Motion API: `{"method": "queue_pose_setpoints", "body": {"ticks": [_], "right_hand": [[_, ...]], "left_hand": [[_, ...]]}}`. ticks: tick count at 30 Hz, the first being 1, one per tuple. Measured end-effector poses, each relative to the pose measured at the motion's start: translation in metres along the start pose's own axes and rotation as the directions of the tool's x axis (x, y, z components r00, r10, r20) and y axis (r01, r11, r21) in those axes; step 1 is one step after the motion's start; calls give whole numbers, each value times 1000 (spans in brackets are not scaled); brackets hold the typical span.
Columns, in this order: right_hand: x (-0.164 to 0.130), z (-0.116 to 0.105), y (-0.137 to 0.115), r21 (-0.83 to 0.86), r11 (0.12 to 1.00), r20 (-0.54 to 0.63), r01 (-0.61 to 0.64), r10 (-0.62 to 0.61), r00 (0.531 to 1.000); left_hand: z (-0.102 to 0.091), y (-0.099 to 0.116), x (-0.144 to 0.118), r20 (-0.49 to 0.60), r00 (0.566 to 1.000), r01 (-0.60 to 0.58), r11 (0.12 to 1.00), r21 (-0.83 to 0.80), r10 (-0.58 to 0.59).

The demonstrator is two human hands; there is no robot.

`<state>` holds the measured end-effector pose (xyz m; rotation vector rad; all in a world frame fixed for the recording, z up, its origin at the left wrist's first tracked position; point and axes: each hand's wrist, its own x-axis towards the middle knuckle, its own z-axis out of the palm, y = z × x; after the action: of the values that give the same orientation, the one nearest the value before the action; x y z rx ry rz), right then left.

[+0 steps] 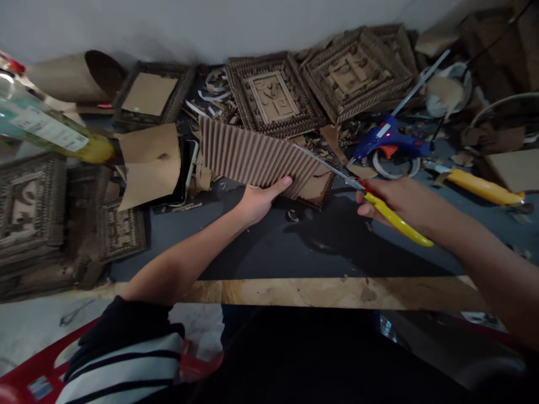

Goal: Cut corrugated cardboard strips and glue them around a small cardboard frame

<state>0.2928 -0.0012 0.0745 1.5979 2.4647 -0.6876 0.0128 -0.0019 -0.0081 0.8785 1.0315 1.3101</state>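
Brown corrugated sheet (248, 152), one, in the left hand's (261, 203) grip; scissors (357, 184), one pair, in the right hand's (400, 201).

The cardboard (248, 151) is brown, with even ridged stripes. The scissors (387, 212) are yellow and red with silver blades (322, 161). The glue gun (370, 143) is blue, its trigger (389, 152) orange. The sleeve (126, 362) is black and white, partly striped. The tabletop (252, 258) looks dark grey, perhaps bluish, in the dim light.

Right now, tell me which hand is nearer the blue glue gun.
Right. The right hand, holding yellow-handled scissors, is just on the person's side of the blue glue gun. The left hand, gripping corrugated cardboard, is farther off, to its left.
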Motion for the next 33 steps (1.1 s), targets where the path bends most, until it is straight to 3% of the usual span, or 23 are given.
{"method": "queue_pose_setpoints", "body": {"ticks": [3, 8, 21, 27, 33], "right_hand": [[-4, -6, -3, -10, 998, 70, -55, 56, 996], [-5, -6, -3, -44, 996, 56, -75, 78, 995], [-8, 5, -5, 9, 990, 40, -142, 142, 989], [-10, 8, -8, -62, 988, -13, -140, 139, 990], [-15, 6, -10, -83, 986, -77, -148, 141, 987]], "left_hand": [[-1, 0, 1, 16, 1000, -4, 1000, 15, 4], [-3, -1, 0, 56, 998, -13, 999, 42, 11], [-3, 1, -2, -17, 1000, 18, 997, 77, -16], [-5, 0, -2, 38, 999, 7, 995, 102, -11], [-1, 6, -4, -3, 998, 70, 992, 108, -70]]}}
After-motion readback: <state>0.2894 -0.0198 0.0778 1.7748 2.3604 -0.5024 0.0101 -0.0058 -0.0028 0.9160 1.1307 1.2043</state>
